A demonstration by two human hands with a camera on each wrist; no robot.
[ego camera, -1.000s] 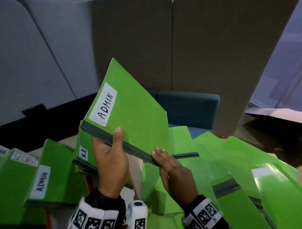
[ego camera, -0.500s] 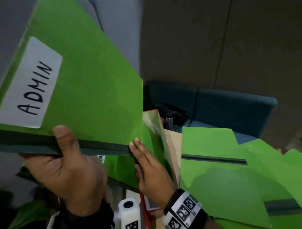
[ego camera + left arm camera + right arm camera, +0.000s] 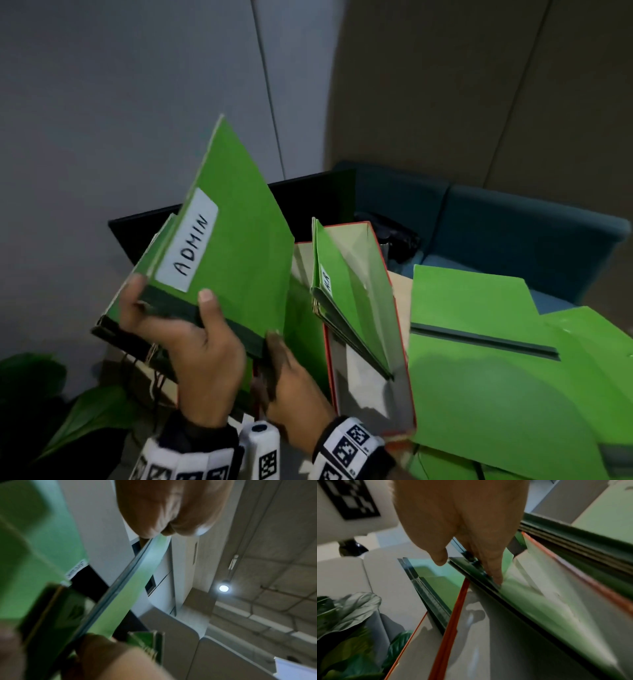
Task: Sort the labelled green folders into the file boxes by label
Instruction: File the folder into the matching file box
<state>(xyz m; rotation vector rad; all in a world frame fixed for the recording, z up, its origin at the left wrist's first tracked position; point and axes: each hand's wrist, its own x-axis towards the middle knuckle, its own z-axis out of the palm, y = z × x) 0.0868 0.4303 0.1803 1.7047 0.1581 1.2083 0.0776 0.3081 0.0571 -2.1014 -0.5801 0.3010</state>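
Green card folder with dark spine strip and white "ADMIN" label (image 3: 236, 246), raised and tilted above the left of two file boxes. Gripped low at the spine by the left hand (image 3: 195, 346), thumb on the front face, fingers (image 3: 132, 301) curled round the near corner, clamped on the folder. Steadied at the spine's right end by the right hand (image 3: 291, 387); fingers (image 3: 493, 566) extended and close together, tips pressed against the dark strip, not wrapped round it. Just right, a red-edged grey cardboard file box (image 3: 399, 346) holding green folders labelled "H.R" (image 3: 342, 301), leaning left inside it. Further right, loose green folders (image 3: 486, 387) spread flat and overlapping on the desk. Behind, a black panel (image 3: 308, 195) and a teal upholstered seat (image 3: 513, 233). Lower left, large green plant leaves (image 3: 89, 411). Checker-marked white bands (image 3: 349, 445) on both wrists.
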